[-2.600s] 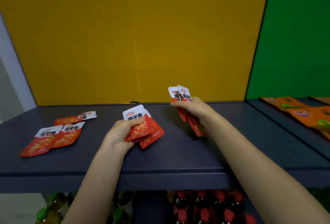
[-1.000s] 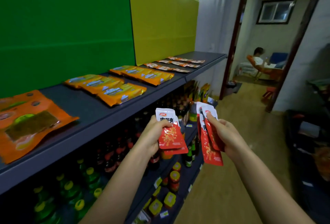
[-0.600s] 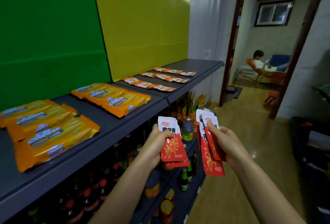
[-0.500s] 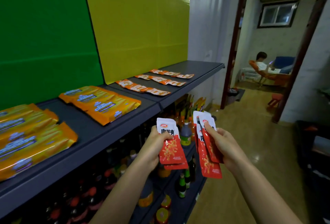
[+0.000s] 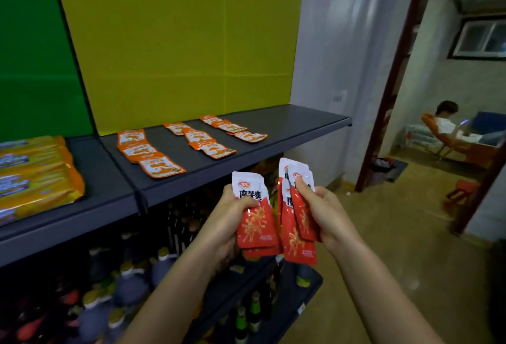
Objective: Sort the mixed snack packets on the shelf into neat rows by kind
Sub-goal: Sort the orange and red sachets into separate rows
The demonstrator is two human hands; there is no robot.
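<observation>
My left hand [image 5: 228, 216] grips a small stack of red and white snack packets [image 5: 256, 223], held upright in front of the shelf's front edge. My right hand [image 5: 321, 210] pinches another bunch of the same red packets [image 5: 297, 239] just to the right of them. On the dark grey shelf [image 5: 301, 127] lie three rows of small orange packets: a left row [image 5: 145, 153], a middle row [image 5: 201, 139] and a right row [image 5: 234, 127].
Large yellow-orange packs [image 5: 32, 174] lie on the shelf section at the left. Lower shelves hold many bottles [image 5: 131, 286]. The shelf ends at the right near a grey wall. Beyond a doorway a person [image 5: 445, 124] sits in a chair.
The view has swung right along the shelf from the red packets' section to the orange packet rows, which are now closer. Both hands still hold their red packets.
</observation>
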